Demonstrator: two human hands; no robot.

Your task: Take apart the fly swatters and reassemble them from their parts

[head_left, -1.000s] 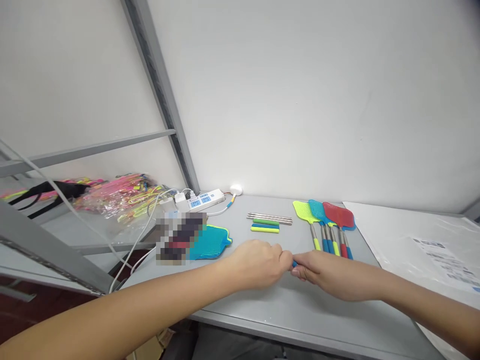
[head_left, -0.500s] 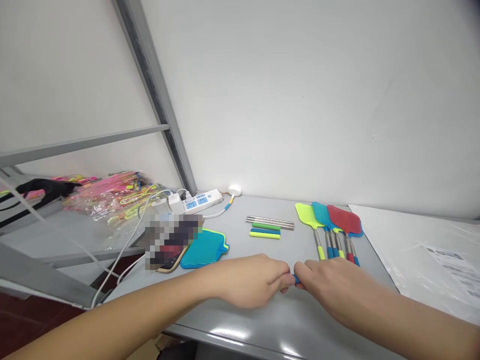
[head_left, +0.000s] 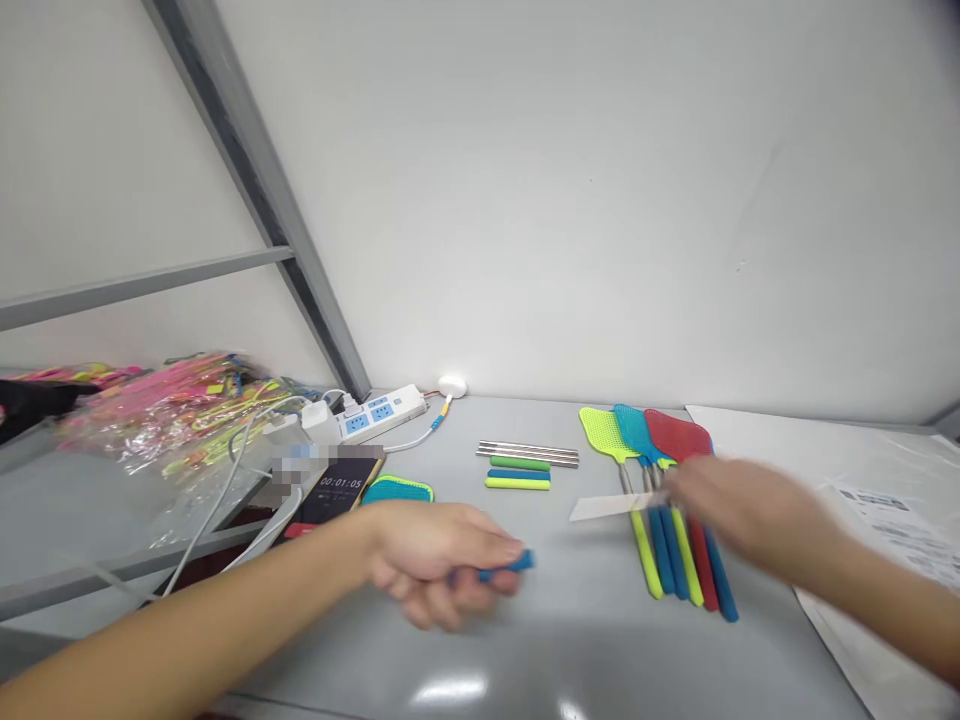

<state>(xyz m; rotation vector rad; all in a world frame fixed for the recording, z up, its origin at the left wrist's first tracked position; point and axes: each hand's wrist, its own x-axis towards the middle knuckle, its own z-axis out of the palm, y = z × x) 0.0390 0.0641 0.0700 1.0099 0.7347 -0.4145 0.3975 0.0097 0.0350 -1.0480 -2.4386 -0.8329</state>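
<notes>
My left hand [head_left: 450,560] is closed around a blue handle grip [head_left: 517,565], whose end sticks out past the thumb. My right hand [head_left: 720,500], smeared by motion, is closed on what looks like a metal rod [head_left: 611,506], a pale blurred strip pointing left. Behind that hand lie several assembled fly swatters [head_left: 660,530], with yellow, blue and red heads. Beyond my left hand are loose metal rods [head_left: 529,454], next to a green grip [head_left: 519,463], a blue grip [head_left: 517,474] and a yellow grip [head_left: 517,484]. Loose swatter heads [head_left: 397,488] are partly hidden by my left forearm.
A phone [head_left: 341,485] showing a timer lies at the left, beside a white power strip [head_left: 382,412] with cables. Bagged colourful items [head_left: 195,405] fill the shelf beyond. A white plastic package [head_left: 862,500] covers the right side of the grey table [head_left: 570,640].
My hands have come apart: the left moved left with the blue grip, the right moved right and up with the rod. The view has shifted, and the swatter handles now show.
</notes>
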